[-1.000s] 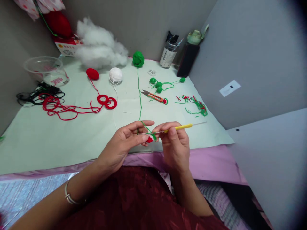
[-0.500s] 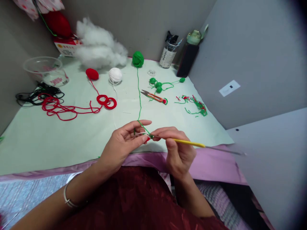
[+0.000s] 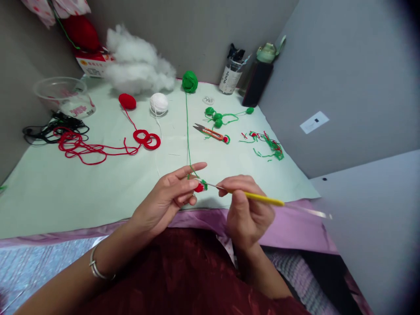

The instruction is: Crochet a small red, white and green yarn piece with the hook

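Between its thumb and fingers my left hand (image 3: 167,192) pinches a small red and green crochet piece (image 3: 201,187). The index finger of that hand is stretched out, with green yarn (image 3: 188,131) passing by it from a green yarn ball (image 3: 189,82) at the back. My right hand (image 3: 249,210) is closed around the yellow handle of a crochet hook (image 3: 262,198). The hook's thin metal tip reaches the top of the crochet piece; whether yarn is caught on it is too small to tell. A strand of white yarn shows close to the left fingers.
Orange thread snips (image 3: 210,131) lie beyond my hands, near small green crocheted balls (image 3: 217,117). Yarn scraps (image 3: 272,146) are at the right. Red rings (image 3: 151,141), a white yarn ball (image 3: 159,103), stuffing (image 3: 138,65) and a clear tub (image 3: 64,96) stand left. A dark bottle (image 3: 258,78) is by the wall.
My right hand and the hook have shifted slightly right, apart from the left fingers. More of the red and green piece shows, and the left fingers have curled differently around it.
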The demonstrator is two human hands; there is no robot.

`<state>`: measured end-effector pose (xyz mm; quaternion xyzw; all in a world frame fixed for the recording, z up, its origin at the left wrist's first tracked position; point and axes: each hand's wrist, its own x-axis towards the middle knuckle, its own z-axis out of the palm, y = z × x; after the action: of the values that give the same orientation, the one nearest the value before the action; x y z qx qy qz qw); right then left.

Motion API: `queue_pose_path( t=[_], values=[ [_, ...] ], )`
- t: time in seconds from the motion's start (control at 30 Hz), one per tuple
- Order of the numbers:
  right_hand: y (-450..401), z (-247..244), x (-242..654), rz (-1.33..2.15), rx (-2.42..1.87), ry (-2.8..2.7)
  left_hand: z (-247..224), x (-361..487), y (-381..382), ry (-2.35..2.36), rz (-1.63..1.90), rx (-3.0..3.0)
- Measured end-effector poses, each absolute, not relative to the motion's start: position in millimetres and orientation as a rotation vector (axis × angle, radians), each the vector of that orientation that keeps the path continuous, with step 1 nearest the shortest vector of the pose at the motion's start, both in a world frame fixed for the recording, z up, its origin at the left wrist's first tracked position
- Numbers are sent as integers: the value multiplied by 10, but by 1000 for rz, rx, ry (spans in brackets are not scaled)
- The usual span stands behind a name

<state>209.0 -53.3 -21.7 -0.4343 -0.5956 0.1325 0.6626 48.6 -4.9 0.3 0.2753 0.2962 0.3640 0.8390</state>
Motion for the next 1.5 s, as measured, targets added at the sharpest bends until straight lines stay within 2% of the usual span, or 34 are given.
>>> queue_pose_path(
  t=[0.1, 0.2, 0.33, 0.47, 0.53, 0.73, 0.97, 1.5],
  values=[
    [-466, -202, 2079, 542, -937, -1206, -8, 500, -57, 615, 784, 672],
    [-444, -220, 2065, 558, -971, -1241, -19, 522, -82, 688, 817, 764],
    [-502, -264, 2044, 268, -1062, -1468, -32, 552, -110, 738, 904, 755],
    [-540, -283, 2042, -29, -1100, -1641, -32, 565, -88, 649, 801, 572],
    [-519, -267, 2055, 70, -1085, -1514, -23, 549, -58, 616, 760, 517],
    [-401, -266, 2051, 672, -886, -1091, -31, 535, -53, 623, 811, 614],
    [-413, -379, 2060, 830, -923, -1050, -80, 562, -104, 703, 854, 759],
    [-367, -227, 2094, 1130, -782, -831, -71, 501, -88, 721, 841, 867]
  ],
)
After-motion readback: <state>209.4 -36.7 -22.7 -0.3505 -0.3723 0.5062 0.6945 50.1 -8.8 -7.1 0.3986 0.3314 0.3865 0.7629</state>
